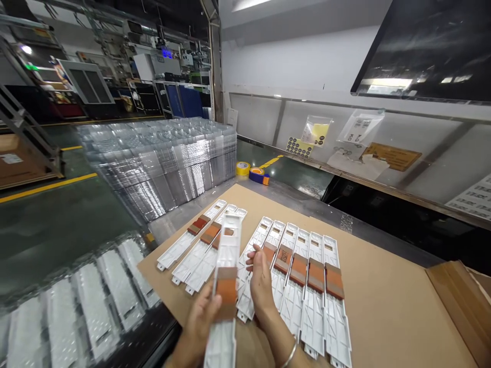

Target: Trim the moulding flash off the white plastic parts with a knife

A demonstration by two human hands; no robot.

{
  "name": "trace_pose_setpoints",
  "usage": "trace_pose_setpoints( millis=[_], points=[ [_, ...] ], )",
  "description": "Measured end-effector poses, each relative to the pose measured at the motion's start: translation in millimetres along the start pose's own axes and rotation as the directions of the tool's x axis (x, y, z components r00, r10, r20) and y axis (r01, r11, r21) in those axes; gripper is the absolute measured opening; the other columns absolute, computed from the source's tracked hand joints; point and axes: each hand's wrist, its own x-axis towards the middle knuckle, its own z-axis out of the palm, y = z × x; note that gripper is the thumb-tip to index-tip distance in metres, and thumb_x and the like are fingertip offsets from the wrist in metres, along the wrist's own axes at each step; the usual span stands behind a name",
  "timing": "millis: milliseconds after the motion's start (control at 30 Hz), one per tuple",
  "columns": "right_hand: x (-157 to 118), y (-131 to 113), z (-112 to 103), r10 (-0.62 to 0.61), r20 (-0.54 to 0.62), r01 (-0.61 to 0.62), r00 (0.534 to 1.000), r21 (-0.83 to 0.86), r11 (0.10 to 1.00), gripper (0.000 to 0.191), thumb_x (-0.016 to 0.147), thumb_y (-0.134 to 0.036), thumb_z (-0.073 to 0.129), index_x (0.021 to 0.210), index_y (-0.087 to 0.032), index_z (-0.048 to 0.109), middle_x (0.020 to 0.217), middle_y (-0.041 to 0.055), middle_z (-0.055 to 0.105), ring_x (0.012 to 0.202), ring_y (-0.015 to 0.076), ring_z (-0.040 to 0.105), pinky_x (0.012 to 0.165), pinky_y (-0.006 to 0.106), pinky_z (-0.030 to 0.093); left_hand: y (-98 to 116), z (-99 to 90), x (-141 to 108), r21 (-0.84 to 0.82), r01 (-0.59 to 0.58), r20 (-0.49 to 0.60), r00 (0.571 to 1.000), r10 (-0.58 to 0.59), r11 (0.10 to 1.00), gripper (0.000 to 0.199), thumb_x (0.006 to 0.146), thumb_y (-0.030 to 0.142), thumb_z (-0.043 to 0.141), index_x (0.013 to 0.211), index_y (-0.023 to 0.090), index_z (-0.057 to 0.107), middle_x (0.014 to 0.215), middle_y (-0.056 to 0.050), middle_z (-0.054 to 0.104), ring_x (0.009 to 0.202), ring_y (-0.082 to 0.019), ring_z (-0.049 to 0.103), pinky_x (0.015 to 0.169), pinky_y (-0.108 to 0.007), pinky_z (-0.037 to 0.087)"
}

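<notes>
Left hand clamps long white plastic strip
Likely light, stiff; I'd grip its mid-edges. Right hand: fingers apart.

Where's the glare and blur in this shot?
Head view: bright glare streaks on the stacked clear trays, light reflections in the dark panel; head view: white parts at lower left look smeared, the strip in the left hand slightly soft; head view: printing on strips lying on the cardboard is too small to read reliably.

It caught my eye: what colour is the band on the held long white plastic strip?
The band is orange, brown at both ends; see the head view.
</notes>
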Motion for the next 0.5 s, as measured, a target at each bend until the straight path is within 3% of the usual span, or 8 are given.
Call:
trace_pose_setpoints(
  millis=[67, 133, 200, 300, 400, 500],
  points=[
    [-7, 13, 9, -0.056, 0.047, 0.059, 0.997, -0.069, 0.996, 0.032, 0.092, -0.041, 0.038, 0.099, -0.019, 0.059, 0.085, 0.0073, 0.062, 0.077, 0.0206, 0.057, 0.069, 0.034, 0.045, 12, -23.2, 16, 0.116, 0.01, -0.095, 0.995, 0.001, 0.993, 0.061, 0.074, 0.054, 0.059, 0.123, 0.019, 0.051, 0.111, -0.009, 0.065, 0.104, -0.027, 0.06, 0.087, -0.037, 0.049],
    [-21, 21, 21, -0.134, 0.114, 0.148, 0.984, -0.125, 0.981, 0.017, 0.075, -0.037, 0.061, 0.074, -0.02, 0.061, 0.074, 0.0066, 0.06, 0.073, 0.023, 0.054, 0.068, 0.037, 0.043, 23, -39.9, 33, 0.217, -0.016, -0.103, 0.994, 0.039, 0.976, 0.062, 0.075, 0.058, 0.054, 0.123, 0.019, 0.05, 0.115, -0.009, 0.063, 0.105, -0.027, 0.059, 0.086, -0.038, 0.049],
    [-35, 24, 34, -0.2, 0.149, 0.222, 0.968, -0.152, 0.963, 0.011, 0.066, -0.026, 0.066, 0.061, -0.02, 0.057, 0.067, 0.0066, 0.058, 0.071, 0.0235, 0.052, 0.067, 0.038, 0.041, 32, -45.9, 51, 0.274, -0.053, -0.066, 0.995, 0.074, 0.96, 0.061, 0.077, 0.058, 0.052, 0.124, 0.02, 0.047, 0.12, -0.009, 0.061, 0.107, -0.026, 0.059, 0.088, -0.037, 0.048],
    [-43, 24, 39, -0.268, 0.129, 0.286, 0.955, -0.158, 0.945, 0.01, 0.068, -0.017, 0.057, 0.058, -0.019, 0.056, 0.063, 0.0062, 0.057, 0.067, 0.0224, 0.051, 0.065, 0.039, 0.041, 37, -38.8, 76, 0.375, -0.125, 0.013, 0.991, 0.13, 0.919, 0.065, 0.075, 0.051, 0.061, 0.128, 0.02, 0.04, 0.127, -0.01, 0.056, 0.114, -0.024, 0.054, 0.093, -0.036, 0.045],
    [-33, 23, 8, -0.303, 0.012, 0.301, 0.953, -0.163, 0.94, 0.013, 0.079, -0.022, 0.049, 0.074, -0.019, 0.06, 0.079, 0.0089, 0.062, 0.078, 0.0245, 0.054, 0.074, 0.044, 0.041, 29, -25.0, 101, 0.501, -0.179, 0.097, 0.984, 0.151, 0.847, 0.07, 0.071, 0.041, 0.068, 0.129, 0.018, 0.037, 0.127, -0.011, 0.055, 0.114, -0.024, 0.053, 0.094, -0.036, 0.044],
    [-17, 18, -57, -0.193, -0.236, 0.174, 0.952, -0.101, 0.98, 0.025, 0.091, -0.033, 0.039, 0.1, -0.017, 0.056, 0.1, 0.0121, 0.061, 0.094, 0.0258, 0.055, 0.083, 0.049, 0.041, 11, -8.8, 127, 0.617, -0.237, 0.179, 0.971, 0.159, 0.751, 0.059, 0.075, 0.034, 0.067, 0.126, 0.018, 0.043, 0.126, -0.011, 0.053, 0.111, -0.024, 0.054, 0.094, -0.043, 0.043]
  ],
)
